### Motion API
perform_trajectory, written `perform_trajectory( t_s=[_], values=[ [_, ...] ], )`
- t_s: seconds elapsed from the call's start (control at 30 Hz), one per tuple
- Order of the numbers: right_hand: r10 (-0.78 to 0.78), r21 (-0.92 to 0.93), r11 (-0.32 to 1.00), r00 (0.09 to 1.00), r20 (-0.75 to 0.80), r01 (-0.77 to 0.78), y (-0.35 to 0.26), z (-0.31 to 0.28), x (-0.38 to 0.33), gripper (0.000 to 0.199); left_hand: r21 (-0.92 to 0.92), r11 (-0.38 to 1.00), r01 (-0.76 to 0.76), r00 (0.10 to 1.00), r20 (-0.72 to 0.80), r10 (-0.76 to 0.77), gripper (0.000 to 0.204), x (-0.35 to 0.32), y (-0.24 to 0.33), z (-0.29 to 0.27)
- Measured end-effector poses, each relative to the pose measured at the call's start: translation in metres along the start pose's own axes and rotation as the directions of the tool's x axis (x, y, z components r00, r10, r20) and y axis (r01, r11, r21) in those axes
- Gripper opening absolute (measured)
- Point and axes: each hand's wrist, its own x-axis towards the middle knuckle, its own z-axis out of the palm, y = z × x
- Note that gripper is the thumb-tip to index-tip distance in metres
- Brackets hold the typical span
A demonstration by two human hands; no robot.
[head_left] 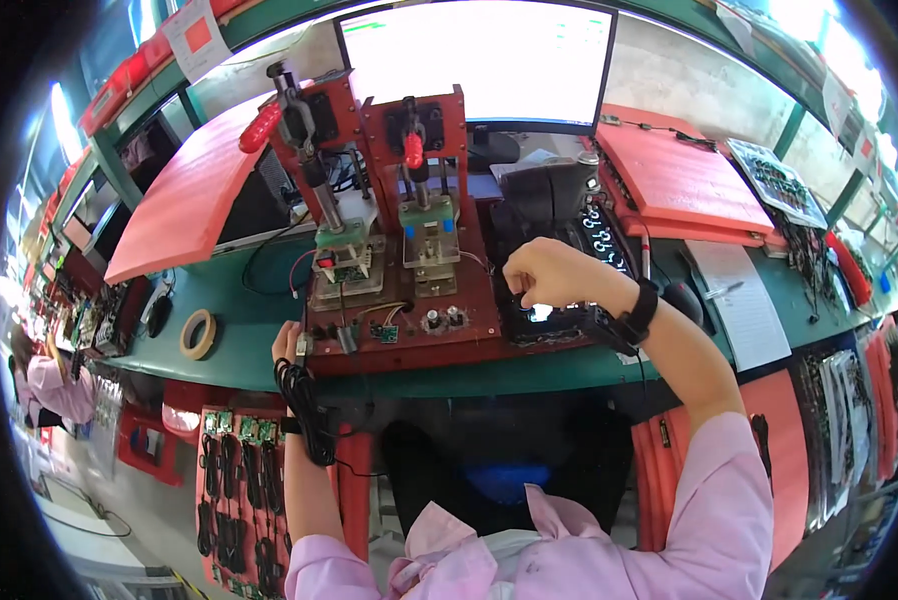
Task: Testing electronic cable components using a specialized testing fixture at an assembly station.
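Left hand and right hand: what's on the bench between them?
Head view: between the left hand and right hand sits the red fixture base, with a small green circuit board.

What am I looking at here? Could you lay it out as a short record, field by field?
Place: green workbench with a bright monitor behind
Centre: two red press fixtures with red-handled levers
Left hand: at the front edge of the fixture base, a coiled black cable hanging at its wrist
Right hand: wrist strap on, fingers bent down onto a black device
Nearby: tape roll, paper sheet
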Motion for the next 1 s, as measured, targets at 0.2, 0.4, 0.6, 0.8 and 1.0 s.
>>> perform_trajectory(
  t_s=[0.2,0.4,0.6,0.8,1.0],
  values=[
    [-0.244,0.051,0.969,0.962,0.123,0.240,0.019,0.002,0.012,0.014,0.084,0.994,-0.069,0.997,0.031,0.067,0.043,0.006,0.013,-0.004],
    [-0.262,0.042,0.965,0.952,0.158,0.258,0.009,-0.004,0.012,0.011,0.078,0.996,-0.041,0.999,-0.014,0.042,0.043,0.000,0.004,-0.003],
    [-0.045,-0.004,0.999,0.998,0.045,0.045,-0.004,-0.004,0.002,0.012,0.089,0.993,-0.080,0.997,-0.010,0.082,0.041,0.003,0.005,-0.001],
    [0.040,-0.131,0.989,0.984,-0.175,-0.064,-0.009,0.012,-0.001,0.010,0.179,0.981,-0.069,0.997,0.058,0.060,0.050,0.000,0.003,-0.008],
    [0.199,-0.047,0.977,0.967,-0.157,-0.208,-0.020,0.009,0.003,0.011,0.067,0.996,0.064,0.997,0.028,-0.066,0.046,-0.007,-0.009,-0.006]
  ],
)
